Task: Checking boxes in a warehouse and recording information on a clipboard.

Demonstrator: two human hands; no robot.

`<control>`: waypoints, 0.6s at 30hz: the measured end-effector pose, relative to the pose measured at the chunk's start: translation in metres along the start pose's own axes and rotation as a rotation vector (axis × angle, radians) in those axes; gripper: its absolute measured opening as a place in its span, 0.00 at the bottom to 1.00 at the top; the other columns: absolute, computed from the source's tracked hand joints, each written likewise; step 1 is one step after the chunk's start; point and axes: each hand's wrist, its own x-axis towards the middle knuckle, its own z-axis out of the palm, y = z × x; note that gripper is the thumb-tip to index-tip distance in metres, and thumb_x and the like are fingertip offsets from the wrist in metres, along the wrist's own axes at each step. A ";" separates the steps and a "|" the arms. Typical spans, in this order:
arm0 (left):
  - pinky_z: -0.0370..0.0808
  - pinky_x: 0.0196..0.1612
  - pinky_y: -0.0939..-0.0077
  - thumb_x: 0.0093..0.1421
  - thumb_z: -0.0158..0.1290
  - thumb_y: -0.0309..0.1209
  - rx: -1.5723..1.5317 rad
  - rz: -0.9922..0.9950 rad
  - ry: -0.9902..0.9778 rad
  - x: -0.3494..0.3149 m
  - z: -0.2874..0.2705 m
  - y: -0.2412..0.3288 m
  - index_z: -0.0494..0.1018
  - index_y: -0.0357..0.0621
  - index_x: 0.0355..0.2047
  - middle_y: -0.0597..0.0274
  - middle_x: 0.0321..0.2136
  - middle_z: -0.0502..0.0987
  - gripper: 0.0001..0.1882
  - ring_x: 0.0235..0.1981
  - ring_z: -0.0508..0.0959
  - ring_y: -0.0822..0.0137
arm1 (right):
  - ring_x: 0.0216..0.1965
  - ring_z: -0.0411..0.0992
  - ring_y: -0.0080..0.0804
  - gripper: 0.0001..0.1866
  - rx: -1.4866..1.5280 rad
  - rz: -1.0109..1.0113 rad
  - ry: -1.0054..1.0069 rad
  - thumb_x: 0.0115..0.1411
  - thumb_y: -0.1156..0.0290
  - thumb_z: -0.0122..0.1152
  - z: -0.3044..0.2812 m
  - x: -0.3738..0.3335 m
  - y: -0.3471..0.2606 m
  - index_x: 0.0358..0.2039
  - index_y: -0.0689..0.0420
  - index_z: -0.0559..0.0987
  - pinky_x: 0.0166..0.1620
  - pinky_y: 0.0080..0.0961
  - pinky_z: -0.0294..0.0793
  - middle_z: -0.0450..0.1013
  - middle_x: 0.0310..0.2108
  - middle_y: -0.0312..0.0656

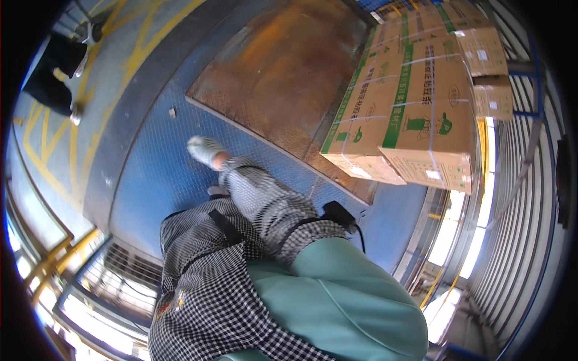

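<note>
My right arm, in a teal sleeve (355, 295) with a black-and-white checked sleeve cover (271, 198), reaches across to the left. At its end my right hand (205, 150), in a pale striped work glove, hangs over the blue textured floor (150, 174). The glove is small and blurred, so its fingers cannot be told apart; nothing held shows. A checked apron (211, 295) covers my front. My left hand is not identifiable in the picture. A black device (338, 216) with a cable sits beside my right sleeve.
Large strapped brown cartons (430, 108) with green bands are stacked at the right, on a rusty metal plate (271, 72). Slatted railings (512, 198) stand behind them. A person in black trousers (54, 72) is at far left. A pale scrap (172, 112) lies on the floor.
</note>
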 end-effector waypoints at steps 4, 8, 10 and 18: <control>0.71 0.52 0.60 0.67 0.50 0.45 -0.036 0.051 0.014 0.066 -0.139 0.124 0.73 0.45 0.48 0.60 0.43 0.76 0.19 0.43 0.75 0.61 | 0.34 0.76 0.40 0.16 -0.153 -0.198 0.015 0.68 0.62 0.48 0.111 0.108 -0.162 0.40 0.59 0.81 0.45 0.37 0.76 0.79 0.32 0.50; 0.68 0.56 0.59 0.67 0.49 0.45 -0.090 0.232 -0.013 0.164 -0.296 0.261 0.72 0.45 0.52 0.59 0.48 0.76 0.21 0.48 0.75 0.60 | 0.45 0.78 0.52 0.18 -0.080 -0.109 -0.014 0.63 0.60 0.49 0.222 0.169 -0.231 0.45 0.57 0.81 0.50 0.43 0.74 0.79 0.44 0.53; 0.67 0.59 0.59 0.67 0.49 0.46 -0.123 0.355 -0.033 0.218 -0.372 0.340 0.72 0.45 0.54 0.58 0.50 0.76 0.22 0.51 0.75 0.59 | 0.50 0.76 0.53 0.20 -0.112 0.172 0.058 0.63 0.59 0.49 0.259 0.158 -0.257 0.47 0.56 0.81 0.53 0.43 0.73 0.78 0.48 0.53; 0.55 0.70 0.58 0.69 0.47 0.46 -0.384 0.700 -0.170 0.377 -0.608 0.710 0.65 0.43 0.65 0.53 0.63 0.69 0.29 0.65 0.67 0.55 | 0.46 0.76 0.47 0.22 -0.448 0.498 -0.024 0.66 0.60 0.48 0.365 0.195 -0.216 0.45 0.67 0.79 0.49 0.46 0.73 0.78 0.46 0.54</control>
